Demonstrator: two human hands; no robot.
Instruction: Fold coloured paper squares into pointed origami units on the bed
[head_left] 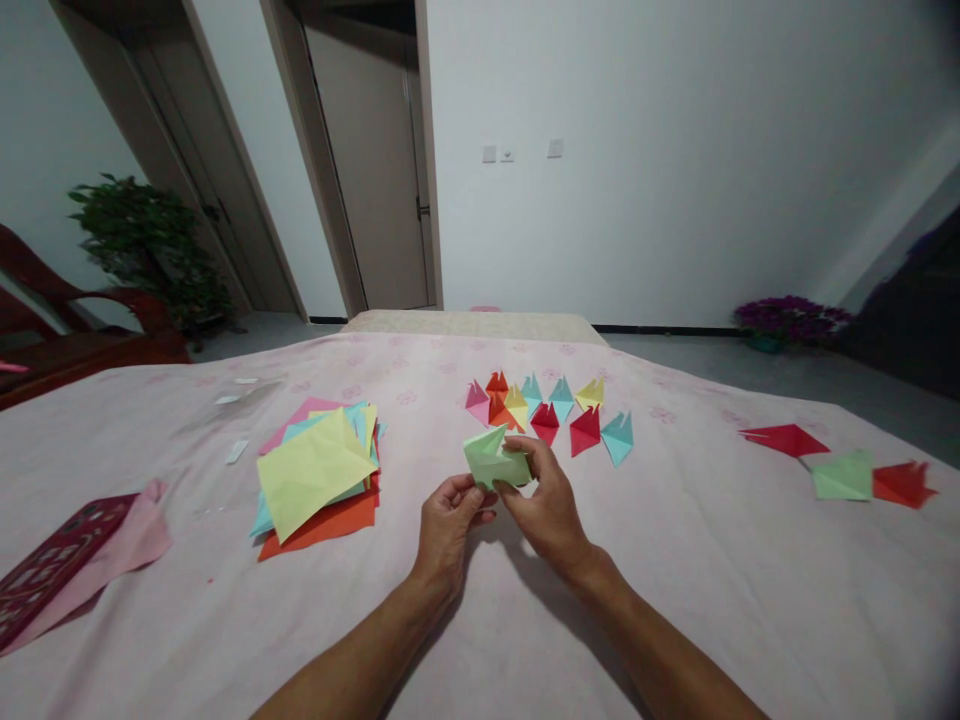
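Between my two hands, above the cloth, is a light green folded paper (491,462) with a pointed flap standing up at its top. My left hand (454,520) pinches its lower left edge between thumb and fingers. On the other side, my right hand (546,505) grips the right end, fingers behind and thumb in front. Just beyond it stand several small folded paper cranes, among them a red one (585,431), a blue one (618,438) and a pink one (477,401).
A loose stack of coloured paper sheets (315,470) lies to the left. Farther left is a dark red patterned object (60,560) on pink cloth. At the right lie red (786,440), green (844,476) and orange (902,484) folded papers. A pink flowered tablecloth (712,600) covers the table.
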